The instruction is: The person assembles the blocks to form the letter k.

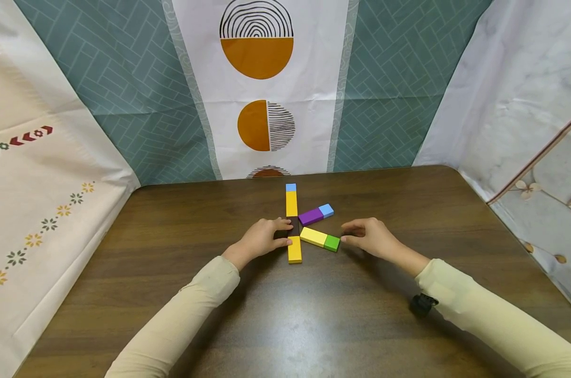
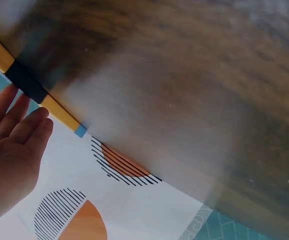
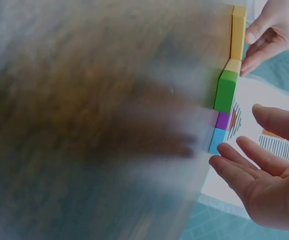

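A column of blocks stretches away from me: a yellow-orange block [image 1: 294, 250], a black block [image 1: 293, 229], another yellow-orange block [image 1: 291, 203] and a small blue block [image 1: 291, 187]. My left hand [image 1: 261, 239] rests against the column's left side, thumb at the near yellow-orange block and loosely straight fingers along the black one. Rightward from the black block fan two branches: a purple block [image 1: 311, 216] with a light blue block [image 1: 326, 211], and a pale yellow block [image 1: 313, 236] with a green block [image 1: 332, 242]. Beside the green end, my right hand [image 1: 370, 237] is relaxed, holding nothing.
The blocks lie on a dark wooden table [image 1: 290, 325]. Behind its far edge hangs a patterned cloth [image 1: 389, 105]; light cloths [image 1: 53, 173] flank the sides. A small black device [image 1: 422, 304] sits under the right sleeve.
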Motion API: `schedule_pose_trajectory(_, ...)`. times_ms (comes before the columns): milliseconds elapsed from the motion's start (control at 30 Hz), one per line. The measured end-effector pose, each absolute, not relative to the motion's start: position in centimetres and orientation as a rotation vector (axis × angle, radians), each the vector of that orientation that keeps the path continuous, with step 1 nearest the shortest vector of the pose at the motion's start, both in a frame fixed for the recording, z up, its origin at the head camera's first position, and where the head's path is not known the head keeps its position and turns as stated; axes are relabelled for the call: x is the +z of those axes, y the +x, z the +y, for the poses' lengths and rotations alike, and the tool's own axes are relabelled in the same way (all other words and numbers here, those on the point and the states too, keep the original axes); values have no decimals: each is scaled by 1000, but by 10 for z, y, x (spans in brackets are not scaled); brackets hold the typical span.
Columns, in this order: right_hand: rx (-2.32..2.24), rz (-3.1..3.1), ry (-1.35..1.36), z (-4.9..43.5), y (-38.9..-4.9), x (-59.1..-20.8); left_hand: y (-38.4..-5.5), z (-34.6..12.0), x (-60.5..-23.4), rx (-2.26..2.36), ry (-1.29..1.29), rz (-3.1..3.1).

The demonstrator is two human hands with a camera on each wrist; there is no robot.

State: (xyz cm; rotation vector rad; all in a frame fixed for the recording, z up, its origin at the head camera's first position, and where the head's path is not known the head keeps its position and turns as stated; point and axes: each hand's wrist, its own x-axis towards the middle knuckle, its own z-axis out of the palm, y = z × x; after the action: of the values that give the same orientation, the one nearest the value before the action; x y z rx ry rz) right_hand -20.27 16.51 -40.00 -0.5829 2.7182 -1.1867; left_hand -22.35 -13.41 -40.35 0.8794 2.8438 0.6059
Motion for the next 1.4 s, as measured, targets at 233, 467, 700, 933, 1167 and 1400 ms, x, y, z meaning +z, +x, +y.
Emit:
schedule_pose_trajectory(233,-1204,2714,-555,168,-203,-397,-226,-133,-399,553,852,2841)
schedule_pose_trajectory(467,-1199,2720,-542,168,-203,-395,-229,-131,-399,513,835,2836)
schedule_pose_trajectory(700,-1204,2723,-535,169,-205,-394,-228,-130,-398,499,830,2849)
schedule_pose_trajectory(933,-1213,2721,-525,170,-205,-392,-226,-131,-399,481,845,2859)
schedule_pose_trajectory(1167,-1228,2743,-512,172,-205,-391,-223,-132,-402,457,862,2864)
schedule_pose_trajectory(1400,-1260,2744,-464,175,-202,-389,-220,-135,-404,442,893,2859)
